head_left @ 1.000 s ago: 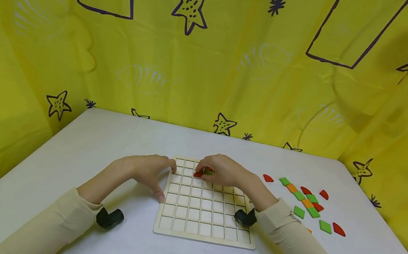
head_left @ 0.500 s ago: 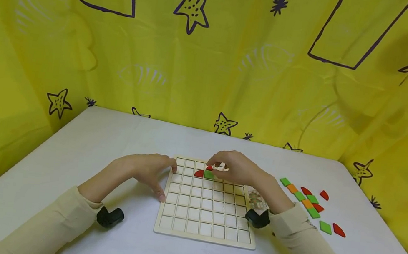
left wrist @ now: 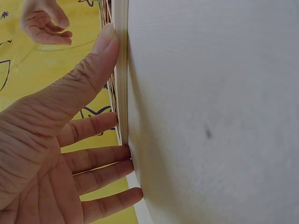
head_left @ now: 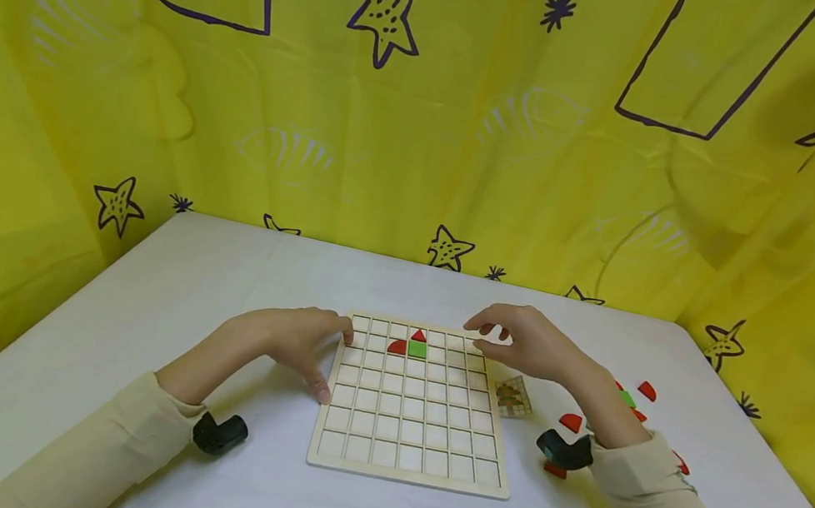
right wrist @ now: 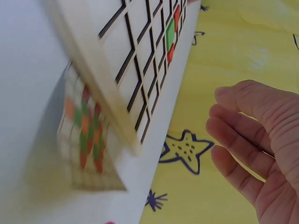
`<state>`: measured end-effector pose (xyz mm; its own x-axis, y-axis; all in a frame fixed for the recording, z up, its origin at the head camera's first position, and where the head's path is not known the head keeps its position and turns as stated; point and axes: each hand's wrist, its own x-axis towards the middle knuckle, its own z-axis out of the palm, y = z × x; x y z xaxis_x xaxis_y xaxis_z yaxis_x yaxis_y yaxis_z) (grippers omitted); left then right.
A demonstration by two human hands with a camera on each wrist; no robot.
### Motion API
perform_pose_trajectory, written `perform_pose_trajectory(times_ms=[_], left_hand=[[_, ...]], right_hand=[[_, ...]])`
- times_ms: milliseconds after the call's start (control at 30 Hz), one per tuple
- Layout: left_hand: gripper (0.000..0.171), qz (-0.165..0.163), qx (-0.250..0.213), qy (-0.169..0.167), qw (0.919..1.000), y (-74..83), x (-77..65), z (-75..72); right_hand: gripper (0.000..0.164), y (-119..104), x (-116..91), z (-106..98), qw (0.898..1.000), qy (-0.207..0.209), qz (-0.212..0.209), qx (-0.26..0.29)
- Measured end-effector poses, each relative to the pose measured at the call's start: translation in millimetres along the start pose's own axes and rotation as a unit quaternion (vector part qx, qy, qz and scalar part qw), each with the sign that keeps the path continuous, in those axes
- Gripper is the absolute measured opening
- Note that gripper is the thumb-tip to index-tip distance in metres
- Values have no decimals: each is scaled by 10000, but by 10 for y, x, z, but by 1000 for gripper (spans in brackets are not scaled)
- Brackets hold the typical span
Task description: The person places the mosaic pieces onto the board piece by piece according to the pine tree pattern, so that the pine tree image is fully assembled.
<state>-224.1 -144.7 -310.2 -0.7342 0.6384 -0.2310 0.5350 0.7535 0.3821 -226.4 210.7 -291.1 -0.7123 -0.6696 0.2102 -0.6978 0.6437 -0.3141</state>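
A pale wooden grid board (head_left: 406, 478) lies on the table. In its upper rows sit a red quarter-circle tile (head_left: 398, 348), a green square tile (head_left: 417, 349) right beside it, and a red triangle tile (head_left: 419, 335) above the square. My left hand (head_left: 295, 346) touches the board's left edge; in the left wrist view its thumb (left wrist: 100, 46) and straight fingers rest against that edge. Over the far right corner hovers my right hand (head_left: 529, 343), fingers loosely bent, holding nothing in the right wrist view.
A small pattern card (head_left: 514, 397) stands tilted beside the board's right edge. Loose red and green tiles, such as a red quarter-circle (head_left: 570, 423), lie to the right, partly hidden by my right forearm. A yellow curtain (head_left: 390, 143) hangs behind the table.
My right hand has let go at the tiles in the upper rows and moved right, uncovering the green square, the red triangle and the pattern card. My left hand stays at the board's edge.
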Motion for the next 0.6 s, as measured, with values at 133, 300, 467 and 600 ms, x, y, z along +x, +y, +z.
perform_pose_trajectory(times_ms=[133, 300, 467, 600], left_hand=[[74, 21, -12, -1, 10000, 0, -1, -2], [73, 73, -8, 9, 10000, 1, -3, -3], [73, 61, -14, 6, 10000, 4, -5, -5], [73, 10, -48, -10, 10000, 5, -5, -7]], right_hand=[[24, 78, -124, -46, 9998, 52, 164, -82], [25, 196, -279, -88, 9992, 138, 350, -105], [25, 319, -410, -114, 9980, 68, 598, -192], [25, 395, -491, -122, 9956, -46, 922, -179]])
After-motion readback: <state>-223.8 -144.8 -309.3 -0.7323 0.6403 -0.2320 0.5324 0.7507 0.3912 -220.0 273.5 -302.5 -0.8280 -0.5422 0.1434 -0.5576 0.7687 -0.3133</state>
